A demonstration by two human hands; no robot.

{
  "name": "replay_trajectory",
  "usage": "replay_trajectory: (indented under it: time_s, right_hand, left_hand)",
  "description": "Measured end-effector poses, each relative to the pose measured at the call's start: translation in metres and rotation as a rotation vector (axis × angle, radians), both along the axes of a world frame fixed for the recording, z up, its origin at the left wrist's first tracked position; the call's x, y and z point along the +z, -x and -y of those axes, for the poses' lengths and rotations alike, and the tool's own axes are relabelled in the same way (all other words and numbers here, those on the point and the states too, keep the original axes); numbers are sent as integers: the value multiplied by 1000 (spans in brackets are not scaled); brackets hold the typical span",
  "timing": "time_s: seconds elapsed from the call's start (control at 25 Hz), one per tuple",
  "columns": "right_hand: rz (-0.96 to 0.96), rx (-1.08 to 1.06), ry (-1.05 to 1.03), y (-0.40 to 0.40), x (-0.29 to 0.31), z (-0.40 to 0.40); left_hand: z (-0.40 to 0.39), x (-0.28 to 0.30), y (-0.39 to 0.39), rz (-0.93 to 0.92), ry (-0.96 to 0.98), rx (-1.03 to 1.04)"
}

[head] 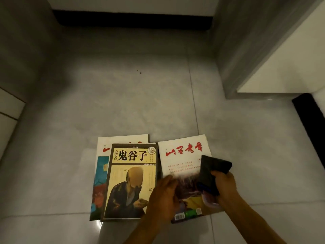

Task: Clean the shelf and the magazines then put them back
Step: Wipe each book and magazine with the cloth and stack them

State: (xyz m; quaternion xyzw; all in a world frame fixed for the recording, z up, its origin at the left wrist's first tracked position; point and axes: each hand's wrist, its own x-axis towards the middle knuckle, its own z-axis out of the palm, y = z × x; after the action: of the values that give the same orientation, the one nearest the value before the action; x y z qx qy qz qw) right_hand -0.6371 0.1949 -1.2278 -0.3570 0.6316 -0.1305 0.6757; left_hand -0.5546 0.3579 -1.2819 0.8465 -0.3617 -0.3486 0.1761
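Observation:
Three publications lie on the grey tiled floor. A yellow-covered book with black characters sits on top of a white and blue magazine. To its right lies a white magazine with red characters. My left hand rests on the left edge of that white magazine, fingers curled over it. A dark grey cloth is gripped by my right hand, which holds it against the magazine's cover.
A grey and white cabinet corner juts in at the upper right. A dark recess runs along the far wall. White panels stand at the left edge. Bare floor tiles stretch beyond the magazines.

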Motion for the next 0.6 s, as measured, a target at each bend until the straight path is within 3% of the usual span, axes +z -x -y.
replay_trajectory:
  time_s: [0.08,0.12,0.24,0.4,0.52,0.6]
  right_hand:
    - [94,5,157,-12,-14,-10]
    - [172,33,209,-14,-22,-14]
    - [250,180,407,-8,-52,-9]
    - [-223,699,1059,-7,-97,6]
    - [-422,1041,1143,9,-137,-13]
    - [-391,1047,1022,18,-144,-28]
  left_hand:
    - [2,-35,7,173,-54,-143]
    - [5,-46,12,265,-48,-105]
    - [23,-64,20,212,-63,29]
    - [35,-87,6,310,-23,-67]
    - [28,-97,1,368,4,-155]
    - [28,-97,0,382,16,-187]
